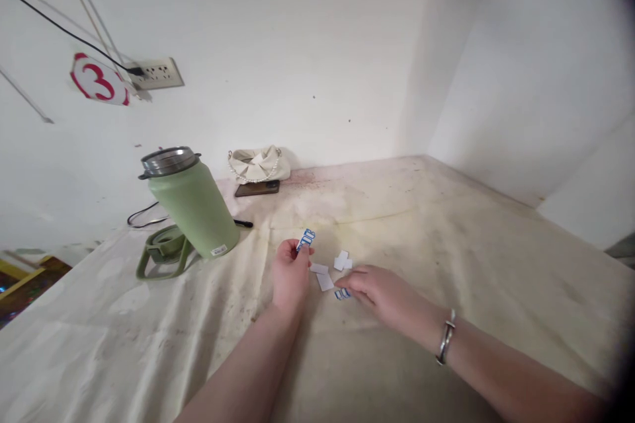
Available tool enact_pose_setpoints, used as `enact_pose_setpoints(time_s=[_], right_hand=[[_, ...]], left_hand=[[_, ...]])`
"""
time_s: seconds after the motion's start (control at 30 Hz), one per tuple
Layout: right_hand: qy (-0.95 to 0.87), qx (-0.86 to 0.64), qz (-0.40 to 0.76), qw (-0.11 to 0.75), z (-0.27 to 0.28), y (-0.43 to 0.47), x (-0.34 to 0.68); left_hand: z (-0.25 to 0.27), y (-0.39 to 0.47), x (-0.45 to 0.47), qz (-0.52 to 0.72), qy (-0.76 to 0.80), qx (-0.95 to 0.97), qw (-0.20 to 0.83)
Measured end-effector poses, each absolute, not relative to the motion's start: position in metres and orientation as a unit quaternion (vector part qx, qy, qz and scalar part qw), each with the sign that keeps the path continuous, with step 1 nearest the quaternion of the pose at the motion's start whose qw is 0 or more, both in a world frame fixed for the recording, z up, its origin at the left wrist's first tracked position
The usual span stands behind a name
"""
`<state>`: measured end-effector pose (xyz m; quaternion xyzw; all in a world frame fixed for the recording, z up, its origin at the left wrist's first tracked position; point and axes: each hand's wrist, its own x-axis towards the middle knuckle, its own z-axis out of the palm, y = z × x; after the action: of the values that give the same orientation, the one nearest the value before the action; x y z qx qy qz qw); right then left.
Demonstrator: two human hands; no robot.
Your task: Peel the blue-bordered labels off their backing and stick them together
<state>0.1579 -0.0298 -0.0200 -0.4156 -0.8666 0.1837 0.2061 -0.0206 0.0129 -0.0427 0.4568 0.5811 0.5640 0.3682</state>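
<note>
My left hand [292, 274] pinches a small blue-and-white piece [306, 238] between thumb and fingers, holding it up above the cloth. My right hand [370, 287] has its fingers closed at another blue-and-white piece [342, 293], low over the table. Both pieces show blue outlines around white shapes; their exact kind is too small to make out. Between the hands lie a few white card-like pieces [325, 281], some overlapping. A second little group of white pieces [341, 260] rests just beyond my right fingertips.
A green bottle [193, 205] without its lid stands at the left, beside a green lid with a handle [163, 252]. Near the wall are a cream handbag [260, 162] and a phone [256, 189]. A creased cloth [421, 357] covers the table.
</note>
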Motion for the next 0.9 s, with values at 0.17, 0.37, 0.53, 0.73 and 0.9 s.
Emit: enact_pose_setpoints(time_s=[0.17,0.37,0.53,0.73,0.9], right_hand=[[-0.820,-0.474,0.250,0.201,-0.020,-0.031,0.178],[-0.763,-0.502,0.338,0.227,-0.032,-0.027,0.191],[-0.802,-0.483,0.274,0.221,-0.032,-0.028,0.194],[-0.828,-0.463,0.248,0.194,-0.028,-0.030,0.192],[-0.815,-0.472,0.275,0.193,-0.023,-0.031,0.193]], left_hand=[[-0.040,0.000,-0.009,0.541,0.574,0.481,0.382],[-0.035,-0.014,0.003,0.491,0.565,0.534,0.393],[-0.033,-0.014,0.007,0.477,0.568,0.533,0.406],[-0.035,-0.013,0.009,0.480,0.563,0.524,0.422],[-0.036,-0.013,0.010,0.477,0.569,0.521,0.420]])
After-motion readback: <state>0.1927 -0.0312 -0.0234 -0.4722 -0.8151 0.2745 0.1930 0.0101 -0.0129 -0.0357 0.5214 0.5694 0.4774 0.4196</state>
